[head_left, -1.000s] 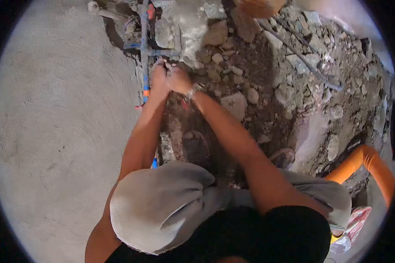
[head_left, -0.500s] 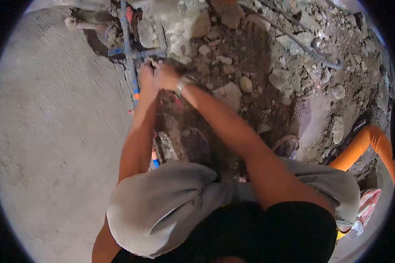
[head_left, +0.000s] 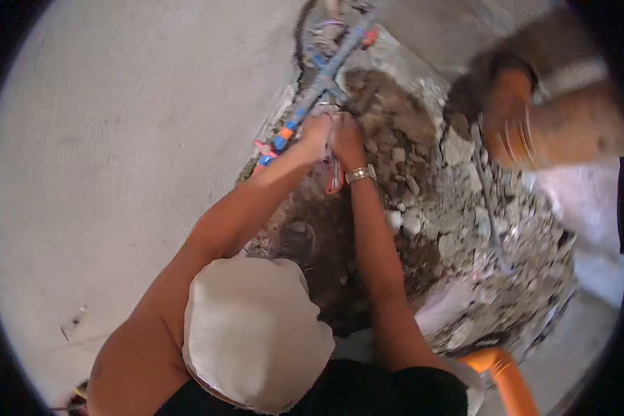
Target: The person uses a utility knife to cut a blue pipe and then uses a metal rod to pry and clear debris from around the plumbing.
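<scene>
Both my hands meet at a grey-and-blue pipe run (head_left: 333, 67), just below its cross-shaped branch. My left hand (head_left: 317, 129) is closed beside the pipe, its fingers bent around something I cannot make out. Close against it, my right hand (head_left: 347, 141), with a metal watch on the wrist, is closed too. From between the hands a red-handled tool (head_left: 334, 179) points down toward me; its working end is hidden. Lower on the pipe run sit an orange-and-blue fitting (head_left: 282, 137) and a red piece (head_left: 264, 148).
Smooth concrete floor (head_left: 132, 139) lies to the left. Broken rubble and soil (head_left: 402, 166) fill the dug-out area at right. A blurred, thick orange-brown pipe elbow (head_left: 561, 128) stands at upper right. Another orange pipe (head_left: 499, 371) bends at lower right. A thin bar (head_left: 491, 215) crosses the rubble.
My view has turned, so the pipe run now slants and sits farther right. The orange-brown elbow has come into view. Both hands stay together at the pipe; more of the red handle shows.
</scene>
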Demonstrator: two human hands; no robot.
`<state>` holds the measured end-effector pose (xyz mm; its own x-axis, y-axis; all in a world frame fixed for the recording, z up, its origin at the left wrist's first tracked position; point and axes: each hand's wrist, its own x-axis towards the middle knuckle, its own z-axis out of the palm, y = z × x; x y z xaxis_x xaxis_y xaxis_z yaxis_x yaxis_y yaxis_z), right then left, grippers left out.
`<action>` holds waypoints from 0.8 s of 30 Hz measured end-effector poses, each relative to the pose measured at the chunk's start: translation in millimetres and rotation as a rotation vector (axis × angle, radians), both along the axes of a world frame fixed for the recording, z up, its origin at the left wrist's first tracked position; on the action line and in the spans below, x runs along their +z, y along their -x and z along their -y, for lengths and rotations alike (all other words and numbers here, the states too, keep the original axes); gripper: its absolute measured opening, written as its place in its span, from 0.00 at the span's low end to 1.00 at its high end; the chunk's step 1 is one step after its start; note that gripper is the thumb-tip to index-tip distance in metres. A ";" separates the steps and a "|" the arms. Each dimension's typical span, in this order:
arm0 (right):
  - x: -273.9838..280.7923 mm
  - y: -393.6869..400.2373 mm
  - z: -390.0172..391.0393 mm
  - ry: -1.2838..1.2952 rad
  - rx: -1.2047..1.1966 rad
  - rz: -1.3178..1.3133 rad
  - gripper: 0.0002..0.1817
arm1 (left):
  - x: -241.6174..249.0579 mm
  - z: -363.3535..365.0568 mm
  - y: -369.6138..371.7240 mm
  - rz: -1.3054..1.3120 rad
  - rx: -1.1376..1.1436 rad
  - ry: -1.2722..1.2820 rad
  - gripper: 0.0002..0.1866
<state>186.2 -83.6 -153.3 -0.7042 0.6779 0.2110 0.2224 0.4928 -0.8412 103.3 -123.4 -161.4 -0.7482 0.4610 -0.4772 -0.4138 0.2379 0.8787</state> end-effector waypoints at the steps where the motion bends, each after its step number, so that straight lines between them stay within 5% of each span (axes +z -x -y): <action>1: 8.1 6.3 -1.9 0.047 -0.119 -0.088 0.16 | -12.4 1.1 7.6 0.068 0.001 0.020 0.16; 2: 14.9 9.0 -3.3 0.031 -0.073 -0.078 0.16 | 64.9 9.0 -15.1 -0.067 -0.222 0.393 0.19; 3: 21.2 9.8 -4.9 0.141 -0.059 -0.028 0.16 | 62.1 19.0 -22.7 -0.049 -0.184 0.380 0.19; 5: 31.5 18.4 -2.7 0.236 -0.024 0.044 0.17 | 49.3 31.6 -31.7 0.163 0.059 -0.105 0.23; 7: 34.9 25.1 -2.0 0.653 -0.044 0.130 0.18 | 55.2 45.2 -35.0 0.161 0.000 0.011 0.25; 8: 33.2 21.6 2.8 0.638 -0.030 0.153 0.18 | 44.0 51.1 -38.6 0.361 0.027 -0.130 0.24; 10: 9.7 14.7 8.4 -0.057 0.037 0.205 0.18 | 52.0 52.2 -38.3 0.559 0.067 -0.304 0.24; 11: -4.3 22.3 2.0 -0.071 0.056 0.216 0.18 | 65.5 54.0 -38.8 0.638 0.062 -0.325 0.23; 13: -27.4 34.1 -5.0 0.472 -0.104 0.182 0.18 | 51.0 58.8 -36.8 0.736 0.070 -0.337 0.23; 18: -7.8 37.3 -3.2 0.304 -0.108 0.152 0.18 | 7.7 56.8 -28.4 0.092 -0.046 -0.105 0.23; 22: 28.4 48.1 2.8 0.307 -0.053 0.040 0.18 | 18.3 66.8 -37.7 0.320 -0.010 -0.300 0.23; 24: 18.9 44.6 3.6 0.248 -0.048 0.075 0.16 | 85.2 84.7 -28.3 0.499 -0.197 -0.039 0.25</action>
<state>141.6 -87.2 -134.4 -0.6778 0.7351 -0.0174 0.3069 0.2612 -0.9152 131.6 -208.1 -76.2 -0.3320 0.5945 -0.7324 -0.7344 0.3244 0.5962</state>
